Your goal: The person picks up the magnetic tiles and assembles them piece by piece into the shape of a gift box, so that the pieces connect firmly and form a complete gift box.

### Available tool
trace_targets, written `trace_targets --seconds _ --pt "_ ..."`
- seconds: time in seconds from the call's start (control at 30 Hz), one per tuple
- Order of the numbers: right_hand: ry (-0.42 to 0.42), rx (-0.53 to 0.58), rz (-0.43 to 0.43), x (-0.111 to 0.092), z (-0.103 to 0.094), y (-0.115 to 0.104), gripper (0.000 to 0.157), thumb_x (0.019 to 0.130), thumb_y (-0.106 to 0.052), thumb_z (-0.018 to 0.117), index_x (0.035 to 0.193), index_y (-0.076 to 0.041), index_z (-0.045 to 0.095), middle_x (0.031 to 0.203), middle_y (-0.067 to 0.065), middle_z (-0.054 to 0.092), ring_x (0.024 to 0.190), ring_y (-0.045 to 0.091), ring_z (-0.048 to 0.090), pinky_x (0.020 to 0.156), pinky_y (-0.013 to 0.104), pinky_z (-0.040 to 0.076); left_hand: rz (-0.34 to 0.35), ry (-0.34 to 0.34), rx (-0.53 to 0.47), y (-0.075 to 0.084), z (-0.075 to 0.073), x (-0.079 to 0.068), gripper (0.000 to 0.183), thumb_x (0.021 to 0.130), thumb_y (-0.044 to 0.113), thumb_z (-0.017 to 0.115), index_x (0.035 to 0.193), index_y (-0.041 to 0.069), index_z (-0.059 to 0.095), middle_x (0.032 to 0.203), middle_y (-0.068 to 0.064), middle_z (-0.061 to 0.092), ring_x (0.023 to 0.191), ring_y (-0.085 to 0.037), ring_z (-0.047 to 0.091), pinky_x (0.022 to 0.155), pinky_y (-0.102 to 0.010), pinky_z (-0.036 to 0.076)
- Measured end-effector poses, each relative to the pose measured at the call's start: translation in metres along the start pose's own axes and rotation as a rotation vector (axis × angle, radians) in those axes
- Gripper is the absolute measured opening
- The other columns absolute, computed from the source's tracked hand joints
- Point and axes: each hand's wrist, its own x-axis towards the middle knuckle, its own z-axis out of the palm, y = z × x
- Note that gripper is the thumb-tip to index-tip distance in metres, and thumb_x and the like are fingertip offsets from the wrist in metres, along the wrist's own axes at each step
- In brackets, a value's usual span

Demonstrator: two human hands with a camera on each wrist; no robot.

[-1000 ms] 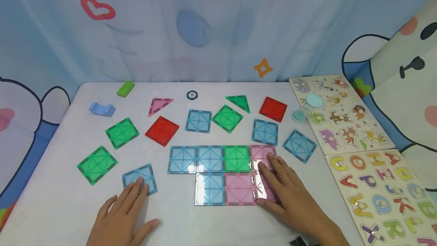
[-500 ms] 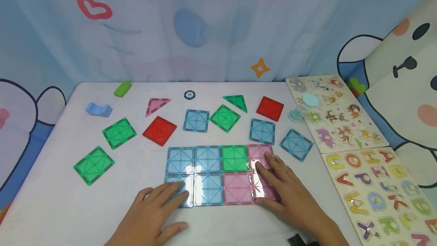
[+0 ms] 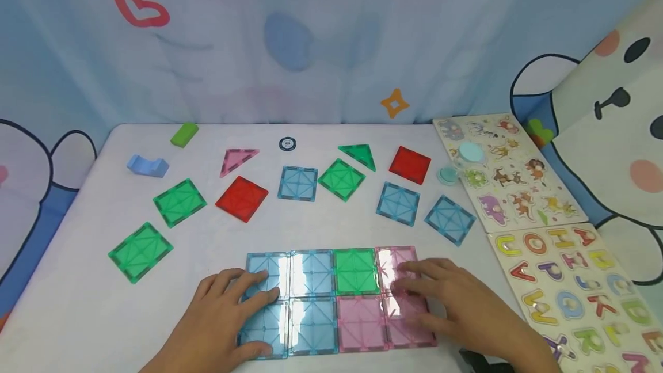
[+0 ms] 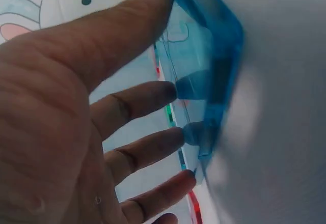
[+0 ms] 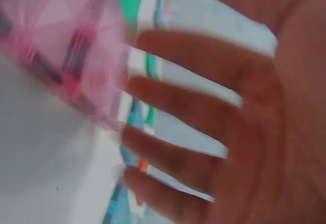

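Observation:
Magnetic tiles joined edge to edge form a two-row panel near the front of the table: several blue tiles [image 3: 313, 326] on the left, one green tile [image 3: 355, 271] and pink tiles [image 3: 362, 324] on the right. My left hand [image 3: 212, 318] rests its fingertips on the blue end, thumb near the front corner. In the left wrist view its fingers are fairly straight against a blue tile [image 4: 191, 56]. My right hand [image 3: 461, 304] lies over the pink end, fingers extended and spread. Blur in the right wrist view hides whether they touch the pink tile [image 5: 61, 40].
Behind the panel lie loose tiles: a red tile [image 3: 242, 198], a green tile [image 3: 342, 179], a blue tile [image 3: 397, 203] and others. A blue block [image 3: 148, 166] and a green block [image 3: 184, 134] sit back left. An animal puzzle board [image 3: 497, 189] and a letter board [image 3: 595, 281] line the right.
My left hand has slid a blue tile rightward into the panel's front left corner. Since then the whole panel has come toward me with both hands. A loose blue tile behind it has turned slightly.

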Motion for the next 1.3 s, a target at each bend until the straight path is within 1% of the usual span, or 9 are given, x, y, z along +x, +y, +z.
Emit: trace_targets --seconds 0.17,0.27,0.37,0.6,0.8,0.93,1.03,1.17,1.3 --pt "0.152 -0.037 -0.018 0.038 0.001 0.018 0.073 0.082 -0.055 0.064 0.143 -0.020 0.043 0.154 0.003 0.028 0.139 0.034 0.025 0.100 0.057 0.035 0.015 0.044 -0.025 -0.001 0.003 -0.002 0.073 0.071 0.078 0.053 0.129 0.034 0.057 0.131 0.002 0.048 0.117 -0.023 0.040 0.091 -0.049 0.034" --pt "0.158 -0.066 -0.036 0.060 0.006 0.025 0.080 0.084 -0.059 0.059 0.146 -0.014 0.036 0.156 0.006 0.022 0.141 0.035 0.019 0.104 0.057 0.030 0.016 0.068 -0.044 -0.002 0.005 -0.002 0.072 0.070 0.078 0.054 0.127 0.035 0.058 0.131 0.003 0.049 0.117 -0.023 0.040 0.092 -0.049 0.033" --pt "0.137 -0.058 -0.079 0.072 0.010 0.023 0.080 0.084 -0.061 0.057 0.146 -0.016 0.036 0.155 0.004 0.024 0.142 0.032 0.019 0.107 0.054 0.027 0.011 0.065 -0.055 -0.002 0.007 -0.002 0.071 0.070 0.079 0.053 0.127 0.037 0.057 0.131 0.004 0.048 0.118 -0.022 0.039 0.093 -0.049 0.033" --pt "0.039 -0.010 -0.260 0.077 0.008 0.004 0.068 0.087 -0.060 0.052 0.144 -0.024 0.041 0.152 -0.005 0.031 0.142 0.022 0.024 0.110 0.050 0.023 -0.009 0.071 -0.059 -0.004 0.007 -0.003 0.070 0.070 0.079 0.054 0.127 0.038 0.057 0.130 0.004 0.049 0.117 -0.021 0.039 0.092 -0.049 0.033" --pt "-0.059 -0.016 -0.272 0.071 0.003 -0.007 0.067 0.086 -0.061 0.054 0.143 -0.028 0.042 0.152 -0.009 0.031 0.141 0.018 0.023 0.110 0.051 0.023 -0.002 0.085 -0.070 -0.004 0.009 -0.004 0.068 0.071 0.077 0.054 0.128 0.039 0.057 0.131 0.004 0.049 0.117 -0.020 0.039 0.091 -0.048 0.032" --pt "-0.034 -0.036 -0.302 0.079 -0.006 -0.016 0.067 0.087 -0.060 0.054 0.142 -0.024 0.044 0.150 -0.006 0.035 0.140 0.024 0.026 0.109 0.051 0.027 0.010 0.100 -0.078 -0.004 0.009 -0.003 0.067 0.072 0.076 0.056 0.128 0.038 0.057 0.131 0.004 0.049 0.117 -0.020 0.039 0.092 -0.047 0.031" --pt "0.024 -0.071 -0.350 0.098 -0.012 -0.027 0.070 0.087 -0.060 0.052 0.144 -0.020 0.042 0.152 -0.002 0.032 0.141 0.028 0.023 0.109 0.050 0.028 0.007 0.087 -0.073 -0.003 0.009 -0.003 0.068 0.073 0.076 0.054 0.128 0.038 0.057 0.132 0.004 0.049 0.117 -0.020 0.039 0.093 -0.048 0.031" --pt "0.070 -0.170 -0.388 0.136 -0.011 -0.044 0.076 0.087 -0.061 0.052 0.147 -0.018 0.035 0.155 0.000 0.024 0.143 0.030 0.015 0.110 0.052 0.024 -0.011 0.039 -0.061 -0.003 0.006 -0.003 0.070 0.073 0.078 0.051 0.130 0.038 0.054 0.134 0.003 0.047 0.119 -0.022 0.038 0.096 -0.050 0.030" --pt "0.035 -0.256 -0.362 0.169 -0.001 -0.056 0.081 0.086 -0.061 0.052 0.150 -0.018 0.028 0.156 0.000 0.021 0.144 0.032 0.009 0.110 0.056 0.020 -0.025 0.005 -0.063 -0.003 0.004 -0.004 0.071 0.073 0.079 0.049 0.132 0.040 0.052 0.136 0.003 0.046 0.121 -0.023 0.037 0.097 -0.053 0.030"
